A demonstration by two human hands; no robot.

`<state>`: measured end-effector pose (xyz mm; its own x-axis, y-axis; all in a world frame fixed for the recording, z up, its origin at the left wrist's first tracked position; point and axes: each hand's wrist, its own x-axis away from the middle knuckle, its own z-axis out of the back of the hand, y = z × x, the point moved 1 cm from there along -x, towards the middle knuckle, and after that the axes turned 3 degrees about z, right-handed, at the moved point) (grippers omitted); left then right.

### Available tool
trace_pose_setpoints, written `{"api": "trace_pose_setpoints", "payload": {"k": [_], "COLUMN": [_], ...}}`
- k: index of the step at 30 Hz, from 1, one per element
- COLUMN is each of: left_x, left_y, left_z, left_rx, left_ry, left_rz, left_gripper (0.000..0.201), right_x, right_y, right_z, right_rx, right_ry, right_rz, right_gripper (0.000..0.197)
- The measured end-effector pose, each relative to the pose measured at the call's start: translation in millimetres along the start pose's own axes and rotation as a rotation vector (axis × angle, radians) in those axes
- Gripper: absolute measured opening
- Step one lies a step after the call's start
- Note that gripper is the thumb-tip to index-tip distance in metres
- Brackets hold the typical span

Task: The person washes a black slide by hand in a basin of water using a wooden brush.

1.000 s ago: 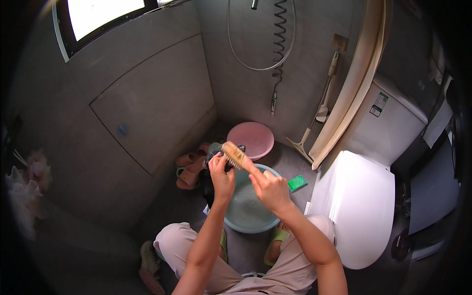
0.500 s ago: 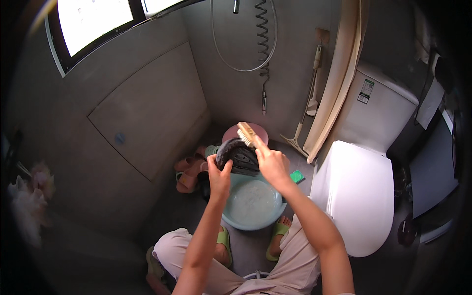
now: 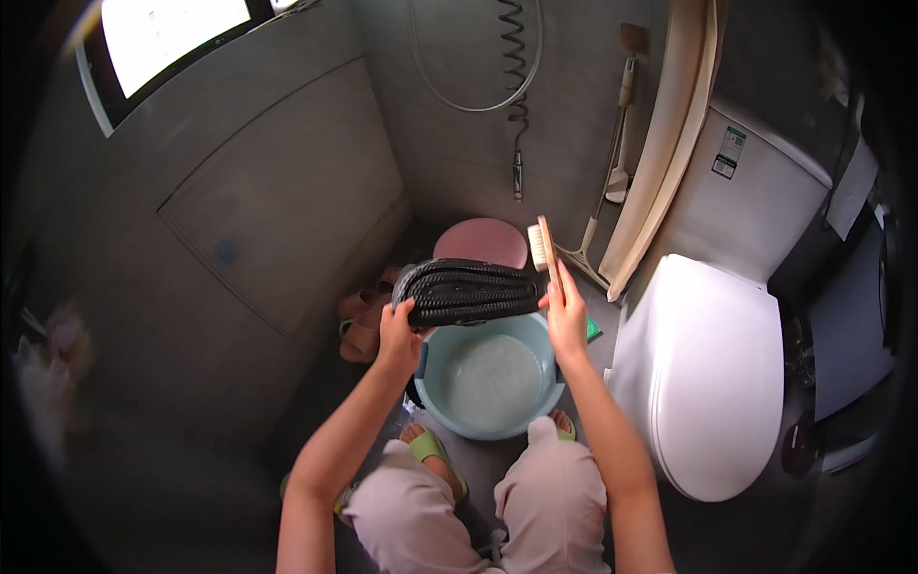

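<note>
Fingers of the left hand (image 3: 397, 337) are curled snug round one end of the black ribbed shoe (image 3: 469, 292), above the blue basin's far side (image 3: 478, 432); the right hand (image 3: 568, 318) grips a brush (image 3: 536, 247). Shoe's probably light, bendy, maybe slippery, so hold the ends.

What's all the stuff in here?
shoe: 1, black, centre
scrub brush: 1, brown, beside shoe
water basin: 1, light blue, below shoe
other basin: 1, pink, behind shoe
floor slippers: 2+, pink, left
block: 1, green, centre-right
toilet: 1, white, right
curtain: 1, beige, upper right
squeegee: 1, beige, beside curtain
hoses: 2, grey, top centre
window: 1, white, upper left
worn slippers: 2, green, lower centre
trousers: 1, pale, bottom
left hand: 1, bare, on shoe
right hand: 1, bare, on scrub brush
</note>
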<state>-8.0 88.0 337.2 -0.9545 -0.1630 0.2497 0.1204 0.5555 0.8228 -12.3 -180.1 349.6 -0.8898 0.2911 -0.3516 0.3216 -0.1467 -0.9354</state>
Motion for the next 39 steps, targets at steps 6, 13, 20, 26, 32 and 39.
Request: {"api": "trace_pose_setpoints", "payload": {"k": [6, 13, 20, 26, 32, 39], "left_x": [-28.4, -40.0, -66.6, -82.8, -71.9, -72.5], "left_y": [-104.9, -172.1, -171.7, -169.5, -172.8, -169.6], "left_z": [17.4, 57.3, 44.1, 23.6, 3.8, 23.4], "left_rx": [0.063, -0.036, -0.013, 0.086, 0.141, 0.146], "left_ry": [0.002, 0.121, 0.312, 0.349, 0.356, 0.421], "left_rz": [0.165, 0.342, 0.489, 0.265, 0.174, 0.13], "left_gripper": [0.026, 0.024, 0.047, 0.042, 0.03, 0.033], "right_x": [31.5, 45.4, 8.5, 68.0, -0.5, 76.2], "right_y": [99.1, 131.4, 186.4, 103.4, 184.9, 112.7], "right_z": [-1.8, -11.8, -22.7, -75.8, -48.0, -100.4], "right_rx": [0.086, 0.323, 0.721, 0.923, 1.142, 1.005], "right_ry": [0.053, -0.236, -0.267, -0.531, -0.338, -0.596], "right_rz": [-0.184, -0.175, -0.01, 0.316, 0.253, 0.354], "right_gripper": [0.045, 0.045, 0.044, 0.055, 0.048, 0.059]}}
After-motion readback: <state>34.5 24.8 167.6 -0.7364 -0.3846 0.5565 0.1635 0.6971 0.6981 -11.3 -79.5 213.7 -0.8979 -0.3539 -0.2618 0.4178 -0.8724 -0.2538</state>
